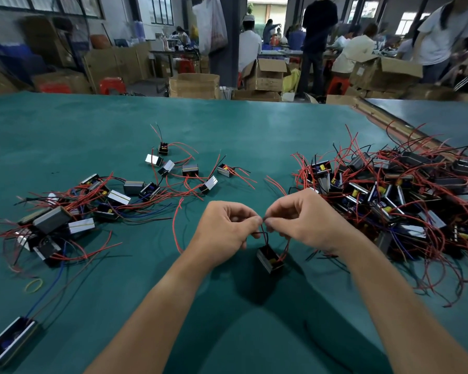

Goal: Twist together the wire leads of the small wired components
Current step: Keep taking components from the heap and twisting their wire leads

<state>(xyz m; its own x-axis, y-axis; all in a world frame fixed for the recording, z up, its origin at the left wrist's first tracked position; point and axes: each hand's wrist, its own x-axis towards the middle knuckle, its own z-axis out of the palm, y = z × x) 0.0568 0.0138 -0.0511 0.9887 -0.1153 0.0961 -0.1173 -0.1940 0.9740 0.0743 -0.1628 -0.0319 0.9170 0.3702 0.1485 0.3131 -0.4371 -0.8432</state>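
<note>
At lower centre, the wire leads (pixel 263 237) are pinched between the fingertips of the left hand (pixel 223 228) and the right hand (pixel 307 220), with one small component (pixel 270 259) hung beneath. The large heap (pixel 395 195) at right is judged not yet done, and the scattered units (pixel 97 201) at left are probably finished.

Materials and finishes: counter, components, surroundings.

The counter (pixel 227 125) has a smooth, matt teal covering with a dull sheen toward 12 o'clock. The component (pixel 269 259) at centre has a black matt plastic body and a bright, reflective, metallic-looking side. Its wire leads (pixel 262 233) are clad in smooth red and black plastic insulation. The loose pile (pixel 65 211) at 9 o'clock and the dense pile (pixel 389 195) at 3 o'clock show the same black housings, glossy silvery faces and small yellow parts. At 8 o'clock: a yellow rubber band (pixel 33 285). At 12 o'clock: brown matt cardboard boxes (pixel 193 85). At 11 o'clock: a glossy red plastic stool (pixel 111 85).
</note>
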